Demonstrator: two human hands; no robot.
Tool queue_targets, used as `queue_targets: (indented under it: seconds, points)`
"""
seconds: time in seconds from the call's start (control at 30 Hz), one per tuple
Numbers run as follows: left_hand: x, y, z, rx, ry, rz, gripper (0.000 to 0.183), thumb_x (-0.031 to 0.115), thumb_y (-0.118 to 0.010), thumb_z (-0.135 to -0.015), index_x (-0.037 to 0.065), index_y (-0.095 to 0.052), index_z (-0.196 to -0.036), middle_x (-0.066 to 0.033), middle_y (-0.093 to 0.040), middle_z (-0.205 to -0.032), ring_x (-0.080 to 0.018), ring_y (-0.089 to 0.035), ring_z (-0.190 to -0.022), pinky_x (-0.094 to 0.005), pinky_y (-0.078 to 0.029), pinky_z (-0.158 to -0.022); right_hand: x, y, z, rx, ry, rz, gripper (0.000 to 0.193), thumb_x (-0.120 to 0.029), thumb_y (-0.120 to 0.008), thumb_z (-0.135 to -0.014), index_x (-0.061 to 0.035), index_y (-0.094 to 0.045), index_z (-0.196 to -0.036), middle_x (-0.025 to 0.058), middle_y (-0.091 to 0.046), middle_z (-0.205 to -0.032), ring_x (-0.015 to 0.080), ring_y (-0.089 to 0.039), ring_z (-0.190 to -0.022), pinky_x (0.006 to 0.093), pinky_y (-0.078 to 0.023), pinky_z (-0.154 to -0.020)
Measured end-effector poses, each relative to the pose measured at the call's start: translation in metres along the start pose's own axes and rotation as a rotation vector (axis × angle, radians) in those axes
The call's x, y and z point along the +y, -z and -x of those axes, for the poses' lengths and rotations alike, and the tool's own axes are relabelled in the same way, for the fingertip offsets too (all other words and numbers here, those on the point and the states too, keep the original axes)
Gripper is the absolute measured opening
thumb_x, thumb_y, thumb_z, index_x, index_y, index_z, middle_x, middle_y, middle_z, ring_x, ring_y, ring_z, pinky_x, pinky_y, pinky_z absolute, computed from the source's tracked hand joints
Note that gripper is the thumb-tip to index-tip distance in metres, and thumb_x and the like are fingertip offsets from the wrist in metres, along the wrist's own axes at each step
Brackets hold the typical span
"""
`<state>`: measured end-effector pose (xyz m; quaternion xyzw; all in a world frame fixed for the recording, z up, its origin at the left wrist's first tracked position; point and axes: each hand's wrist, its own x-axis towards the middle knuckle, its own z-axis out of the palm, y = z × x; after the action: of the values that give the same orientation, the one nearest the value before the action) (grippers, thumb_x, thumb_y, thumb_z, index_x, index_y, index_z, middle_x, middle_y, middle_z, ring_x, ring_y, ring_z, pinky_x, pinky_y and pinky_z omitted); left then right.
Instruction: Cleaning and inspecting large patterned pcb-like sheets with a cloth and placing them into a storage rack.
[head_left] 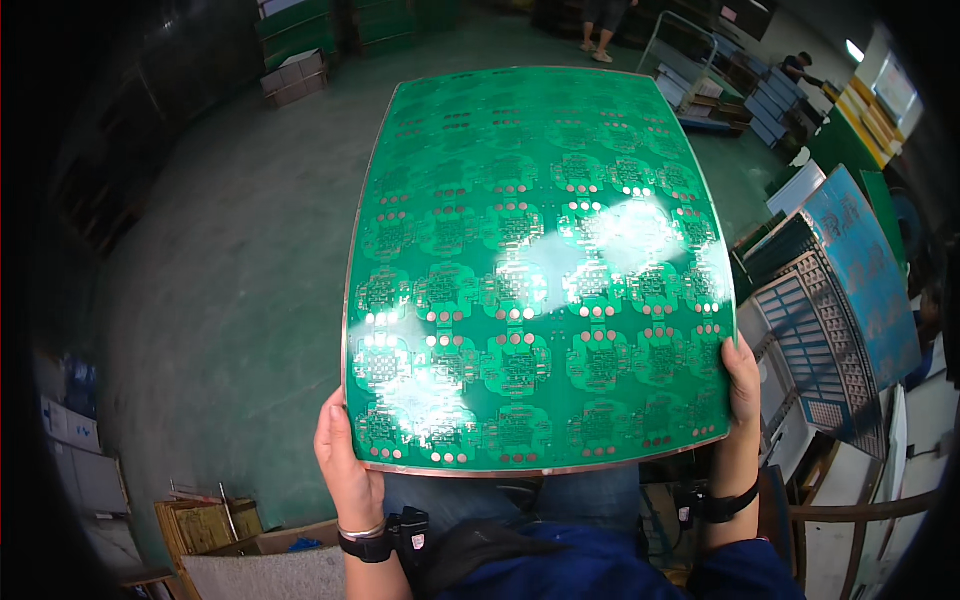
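A large green circuit board panel (545, 380) with a copper-coloured rim is held up in front of me, spanning the middle of the head view. Rows of repeated circuit patterns and round pads cover its face, and bright light glares off several spots. My left hand (348, 455) grips the panel's left edge near the lower corner, thumb at the front. On the opposite side my right hand (741, 380) is closed on the right edge, a bit higher up. The fingers behind the panel are hidden. Each wrist wears a black strap.
To the right stand patterned panels (820, 330) and a blue sheet (855, 280). A trolley with stacked boxes (700, 95) is at the far right, near two people. Grey boxes (295, 78) sit at the far left. A wooden crate (205, 525) is at the lower left.
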<state>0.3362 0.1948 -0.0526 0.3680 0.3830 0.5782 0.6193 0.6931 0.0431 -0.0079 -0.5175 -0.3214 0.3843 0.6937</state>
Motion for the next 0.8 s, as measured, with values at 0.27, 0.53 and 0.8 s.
queue_targets:
  seconds: [0.27,0.53,0.8]
  points:
    - [-0.007,0.008,-0.002,-0.053,0.038,-0.006,0.037,0.024,-0.04,-0.096,-0.006,-0.048,-0.116,-0.0095,-0.061,-0.099,-0.0082,-0.058,-0.077,-0.0198,-0.047,-0.065,-0.002,0.0,0.003,0.025,-0.014,0.02,0.048,-0.027,-0.054,-0.088,0.0044,-0.043,-0.122,0.0111,-0.056,-0.113,0.0159,-0.057,-0.098,0.0279,-0.045,-0.084]
    - [-0.009,0.012,-0.008,-0.076,0.071,-0.052,0.036,0.023,-0.042,-0.095,-0.006,-0.05,-0.114,-0.0099,-0.062,-0.1,-0.0106,-0.061,-0.081,-0.022,-0.049,-0.07,-0.004,-0.01,0.002,0.042,-0.062,-0.035,0.045,-0.021,-0.055,-0.087,0.0058,-0.044,-0.122,0.0116,-0.058,-0.111,0.0168,-0.058,-0.097,0.0277,-0.046,-0.084]
    - [-0.018,0.011,-0.011,-0.071,0.085,-0.136,0.036,0.023,-0.042,-0.095,-0.006,-0.051,-0.113,-0.0056,-0.063,-0.088,0.0003,-0.047,-0.051,-0.0138,-0.034,-0.042,0.0,-0.006,0.001,0.063,-0.146,0.026,0.046,-0.024,-0.055,-0.087,0.0057,-0.044,-0.12,0.011,-0.059,-0.107,0.0157,-0.059,-0.093,0.0276,-0.047,-0.082]
